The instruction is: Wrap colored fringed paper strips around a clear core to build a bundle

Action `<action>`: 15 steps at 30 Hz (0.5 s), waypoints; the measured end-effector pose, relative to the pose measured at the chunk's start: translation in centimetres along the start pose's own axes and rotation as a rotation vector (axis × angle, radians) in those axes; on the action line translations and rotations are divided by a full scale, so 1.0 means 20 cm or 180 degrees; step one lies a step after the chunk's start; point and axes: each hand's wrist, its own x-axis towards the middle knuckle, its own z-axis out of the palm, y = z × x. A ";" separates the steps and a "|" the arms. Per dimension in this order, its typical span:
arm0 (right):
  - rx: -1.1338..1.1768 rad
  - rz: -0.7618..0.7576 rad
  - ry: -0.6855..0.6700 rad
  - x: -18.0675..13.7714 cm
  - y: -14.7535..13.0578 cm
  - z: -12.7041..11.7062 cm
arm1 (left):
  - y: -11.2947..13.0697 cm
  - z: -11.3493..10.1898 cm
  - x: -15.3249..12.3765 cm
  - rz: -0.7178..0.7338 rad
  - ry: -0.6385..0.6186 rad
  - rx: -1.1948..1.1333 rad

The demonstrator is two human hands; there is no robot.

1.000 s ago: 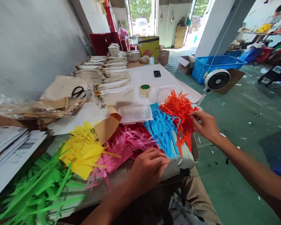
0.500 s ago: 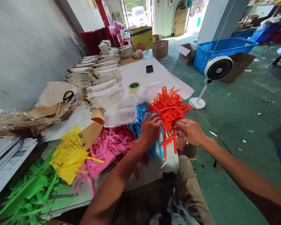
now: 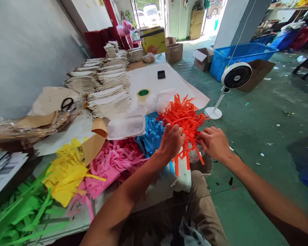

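A loose heap of orange-red paper strips [image 3: 183,114] lies at the table's right corner, some strips hanging over the front edge. My left hand [image 3: 172,139] is at its left front side, fingers curled and closed on some of the strips. At the right side my right hand [image 3: 213,140] pinches other strips between thumb and fingers. Just left of the orange heap are blue strips [image 3: 151,131], partly behind my left hand. Pink strips [image 3: 115,159], yellow strips [image 3: 65,174] and green strips [image 3: 23,208] lie further left along the front edge.
A clear plastic tray [image 3: 126,127], a tape roll [image 3: 143,95] and a black phone-like object [image 3: 161,74] lie on the table. Stacks of white paper bags [image 3: 110,92] stand behind. Scissors [image 3: 67,104] rest at left. A white fan [image 3: 236,77] stands on the floor at right.
My left hand has moved right and its fingers have closed in on the orange strips. My right hand has shifted slightly right, still at the strips. The view has turned slightly.
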 end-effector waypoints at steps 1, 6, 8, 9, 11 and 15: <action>0.0132 -0.0098 -0.0095 -0.01 0.00 0.00 | 0.00 0.01 0.03 0.0040 -0.0043 -0.0015; 0.0397 0.0009 -0.0233 -0.06 -0.04 0.01 | -0.01 0.01 0.14 0.0318 -0.0065 -0.0057; 0.0586 0.0177 -0.0261 -0.08 -0.07 0.01 | -0.02 0.01 0.17 0.0486 -0.0219 -0.0174; 0.0701 0.0223 -0.0295 -0.09 -0.09 0.01 | -0.02 0.01 0.18 0.0558 -0.0302 -0.0250; 0.0924 0.0235 -0.0378 -0.11 -0.12 0.01 | -0.03 0.02 0.19 0.0684 -0.0407 -0.0399; 0.1413 0.0259 -0.0488 -0.02 -0.10 -0.03 | -0.08 0.07 0.20 0.0731 -0.0390 -0.0631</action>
